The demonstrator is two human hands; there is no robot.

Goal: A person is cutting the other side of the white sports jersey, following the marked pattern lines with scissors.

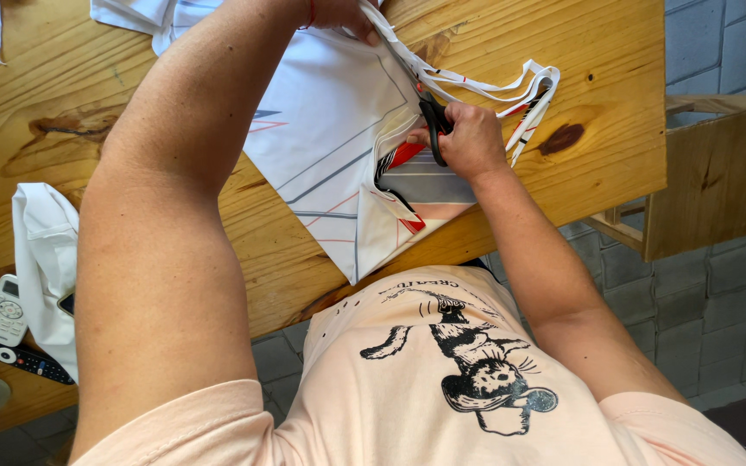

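The right hand [470, 138] has its grip clenched through the loops of a pair of black-handled scissors [433, 129], whose blades are hidden in the fabric, so whether they are parted cannot be told. The cloth under them is a white printed fabric panel with grey and red lines [330, 121], lying flat on the pale wooden desk [606, 69] just ahead of the person's chest. A loose white trimmed strip with red and black edging [520, 91] curls off to the right of the scissors, looping close past the knuckles.

Farther along the panel, the left hand [338, 13] sits at the top edge of the view, fingers closed and pressing on the far end of the cloth and strip; most of that hand is cut off, so how firm the hold is cannot be judged.

To the left, near the desk's front edge, lie a folded white cloth [45, 250], a white remote control [6, 311] and a black remote control [23, 360].

Judging from this, the main risk is the cut wandering off its line: the far hand's hold is a long way from the blades, so slack cloth could bunch between them. The dangling strip could also snag in the scissors, and the panel's near corner hangs over the desk edge and might drag the sheet askew.
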